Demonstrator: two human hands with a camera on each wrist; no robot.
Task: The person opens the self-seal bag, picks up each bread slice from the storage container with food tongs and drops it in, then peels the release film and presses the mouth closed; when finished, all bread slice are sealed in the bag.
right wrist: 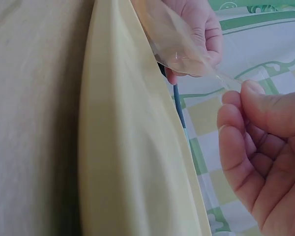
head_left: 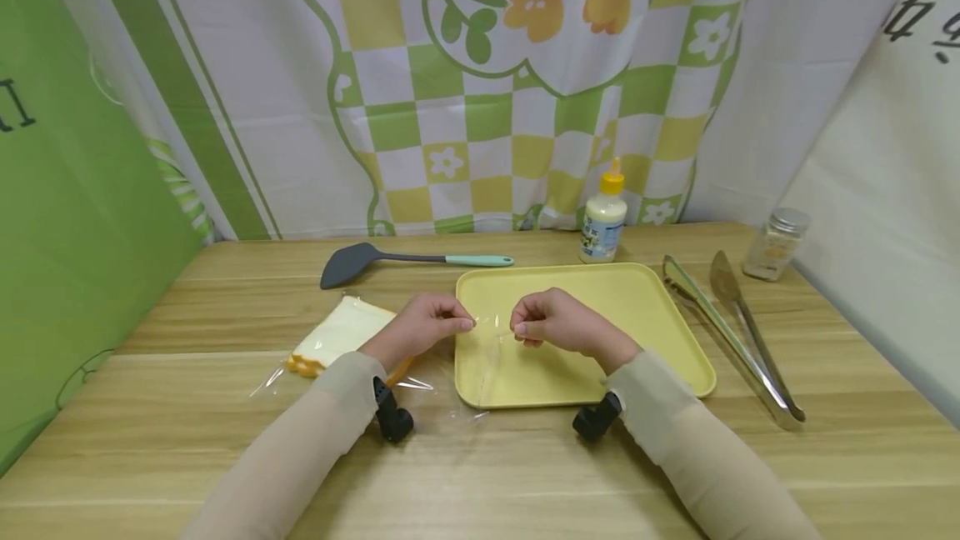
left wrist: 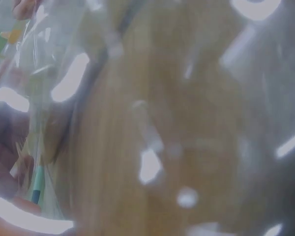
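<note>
My left hand [head_left: 426, 325] and right hand [head_left: 564, 323] face each other above the left part of a yellow tray [head_left: 645, 332]. Each pinches an edge of a clear plastic bag [head_left: 491, 361] between thumb and fingers. The see-through plastic hangs from the fingertips past the tray's near left corner. Under my left forearm, white bread with a brown crust [head_left: 341, 333] lies in clear plastic on the table, partly hidden. In the right wrist view the plastic stretches between both hands. Shiny plastic covers most of the left wrist view, blurring what lies behind it.
Behind the bread lies a dark spatula with a mint handle [head_left: 420, 258]. A yellow-capped squeeze bottle [head_left: 602, 219] stands behind the tray. Metal tongs [head_left: 731, 340] lie to the tray's right, and a glass shaker jar [head_left: 777, 244] stands at the back right. A patterned curtain [head_left: 525, 123] borders the table.
</note>
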